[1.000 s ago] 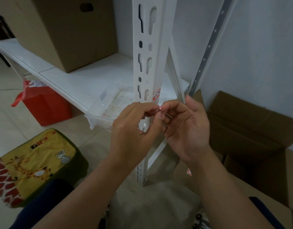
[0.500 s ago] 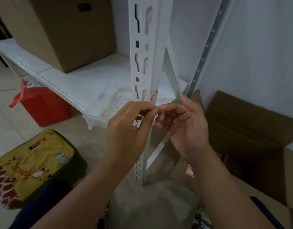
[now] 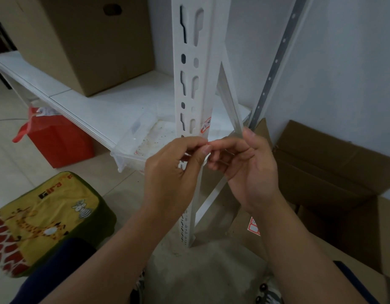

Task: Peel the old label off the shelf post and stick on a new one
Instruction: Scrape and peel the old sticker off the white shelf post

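A white slotted shelf post [image 3: 194,69] stands in the middle of the view. A small red-and-white label [image 3: 206,125] with handwriting sticks on the post's edge, just above my hands. My left hand [image 3: 174,172] and my right hand [image 3: 246,170] meet in front of the post. Their fingertips pinch a small red-edged sticker [image 3: 208,144] between them, mostly hidden by the fingers. Another red-and-white label [image 3: 254,227] lies on cardboard below my right wrist.
A white shelf board [image 3: 97,106] carries a large cardboard box [image 3: 90,44] and a clear plastic tray [image 3: 137,148]. On the floor sit a red bag [image 3: 57,141] and a yellow giraffe cushion [image 3: 44,218]. Open cardboard boxes [image 3: 334,172] stand at the right, by the wall.
Both hands have risen slightly along the post and stayed joined at the fingertips. The label on the post shows more fully above them now.
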